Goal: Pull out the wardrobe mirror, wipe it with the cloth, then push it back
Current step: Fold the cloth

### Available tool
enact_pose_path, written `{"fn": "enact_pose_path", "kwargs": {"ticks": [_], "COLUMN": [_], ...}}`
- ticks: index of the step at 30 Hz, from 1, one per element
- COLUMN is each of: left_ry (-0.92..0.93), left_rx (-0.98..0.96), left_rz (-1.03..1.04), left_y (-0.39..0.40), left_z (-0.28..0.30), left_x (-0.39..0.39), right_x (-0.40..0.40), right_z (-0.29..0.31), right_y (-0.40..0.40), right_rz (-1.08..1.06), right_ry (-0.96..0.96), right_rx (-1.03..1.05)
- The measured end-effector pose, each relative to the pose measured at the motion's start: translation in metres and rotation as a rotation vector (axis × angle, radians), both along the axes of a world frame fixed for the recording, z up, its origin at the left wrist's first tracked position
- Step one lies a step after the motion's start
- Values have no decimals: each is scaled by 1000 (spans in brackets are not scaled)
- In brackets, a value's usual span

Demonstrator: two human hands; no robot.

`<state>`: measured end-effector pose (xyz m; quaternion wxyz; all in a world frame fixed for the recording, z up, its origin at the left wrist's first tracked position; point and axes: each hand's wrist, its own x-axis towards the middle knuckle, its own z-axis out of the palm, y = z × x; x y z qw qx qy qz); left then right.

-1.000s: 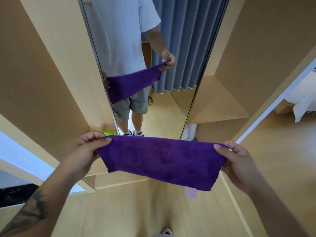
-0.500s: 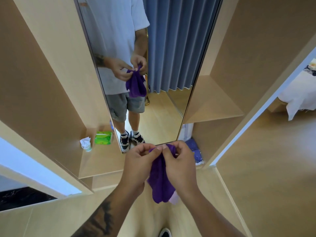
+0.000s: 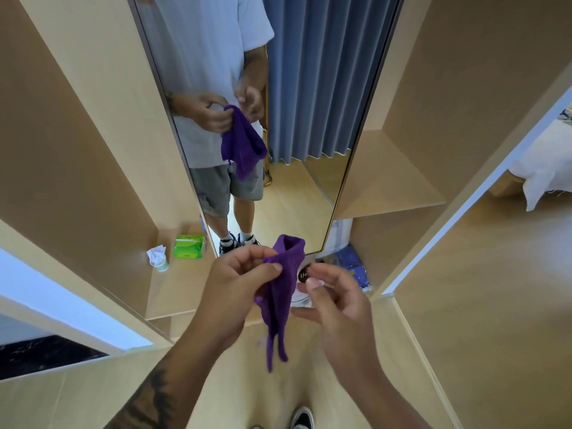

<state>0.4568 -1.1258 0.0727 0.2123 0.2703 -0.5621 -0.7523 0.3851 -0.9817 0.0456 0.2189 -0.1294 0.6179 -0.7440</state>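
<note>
Right hand (image 3: pixel 335 300) is letting go now, fingers loose, while the left hand (image 3: pixel 238 284) is pinching the folded purple microfibre cloth (image 3: pixel 280 292); tall wardrobe mirror (image 3: pixel 297 119) is looking ready for wiping.

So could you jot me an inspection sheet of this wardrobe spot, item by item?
Surface: pale wood shelf left of the mirror.
Job's things: mirror stands out between the wardrobe panels; purple cloth bunched, hanging, off the glass.
Clutter: green tissue pack and small white tissue tub on the shelf; blue packet low right.
Hands: left hand pinches the cloth; right hand open beside it.
Cables: nothing seen.
Surroundings: blue curtain reflected; white bedding far right.
</note>
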Motion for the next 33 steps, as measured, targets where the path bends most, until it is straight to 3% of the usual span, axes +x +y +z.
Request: {"fn": "enact_pose_path", "kwargs": {"ticks": [3, 12, 18, 21, 26, 33], "left_ry": [30, 70, 63, 40, 69, 256], "left_rx": [-65, -289, -329, -375, -339, -164], "left_rz": [-88, -199, -200, -123, 109, 229], "left_y": [-14, -48, -60, -72, -79, -73], "left_z": [14, 35, 35, 39, 43, 61], "left_x": [5, 28, 51, 68, 80, 80], "right_x": [-32, -74, -66, -69, -73, -66], "right_z": [-11, 2, -1, 8, 38, 78], "right_y": [2, -12, -24, -24, -26, -33], "right_rz": [-38, 694, 921, 819, 587, 618], "right_ry": [109, 444, 540, 497, 418, 296], "right_rx": [202, 375, 539, 452, 77, -194]}}
